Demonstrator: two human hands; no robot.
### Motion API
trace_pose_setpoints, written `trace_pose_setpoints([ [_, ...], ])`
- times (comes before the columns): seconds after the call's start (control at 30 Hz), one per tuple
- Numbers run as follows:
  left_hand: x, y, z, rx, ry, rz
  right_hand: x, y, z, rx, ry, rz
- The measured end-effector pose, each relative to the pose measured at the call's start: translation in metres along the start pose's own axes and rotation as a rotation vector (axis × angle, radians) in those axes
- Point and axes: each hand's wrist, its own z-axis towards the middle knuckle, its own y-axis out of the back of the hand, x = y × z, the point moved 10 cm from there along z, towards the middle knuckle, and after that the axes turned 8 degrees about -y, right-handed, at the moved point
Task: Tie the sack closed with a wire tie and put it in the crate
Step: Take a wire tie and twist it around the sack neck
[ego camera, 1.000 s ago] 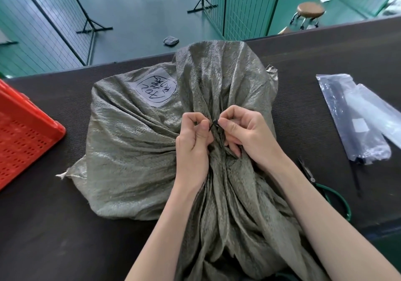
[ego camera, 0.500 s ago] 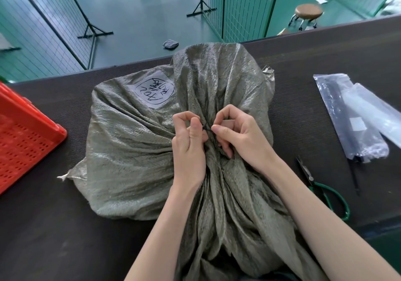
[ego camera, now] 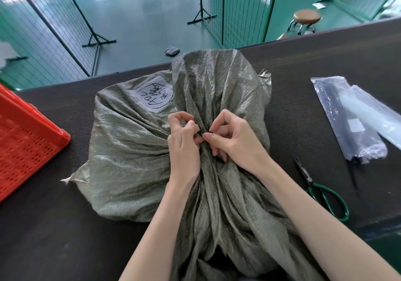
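Observation:
A grey-green woven sack (ego camera: 130,150) with a white hand-marked label lies on the dark table, its neck gathered toward me. My left hand (ego camera: 184,144) and my right hand (ego camera: 234,139) meet at the gathered neck. Thumbs and forefingers of both hands pinch the ends of a thin dark wire tie (ego camera: 200,132), of which only a small bit shows between the fingertips. The red perforated crate (ego camera: 26,137) stands at the table's left edge, well apart from the sack.
Green-handled scissors (ego camera: 321,191) lie to the right of my right forearm. Further right are clear plastic bags (ego camera: 351,120) holding dark ties. Beyond the table's far edge are a green floor, wire-mesh partitions and a brown stool (ego camera: 306,18).
My hands have stayed at the neck, the fingertips drawing closer together and turning on the tie. The view has shifted slightly so the sack sits a little lower.

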Motion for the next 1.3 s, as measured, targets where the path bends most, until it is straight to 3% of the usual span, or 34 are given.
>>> trace_pose_setpoints([
  [0.57,0.0,0.003,-0.002,0.04,-0.096,0.125,0.004,0.008,-0.004,-0.144,0.096,0.065],
  [0.7,-0.001,0.0,-0.004,0.088,-0.123,0.125,0.013,0.006,-0.008,-0.17,0.175,-0.035],
  [0.93,-0.017,-0.005,-0.017,0.178,-0.249,0.192,0.041,0.017,-0.025,-0.357,0.433,-0.323],
  [1.13,-0.029,-0.01,-0.03,0.266,-0.313,0.286,0.045,0.028,-0.037,-0.445,0.44,-0.335],
  [1.3,-0.048,-0.013,-0.038,0.324,-0.414,0.385,0.051,0.033,-0.047,-0.423,0.395,-0.255],
])
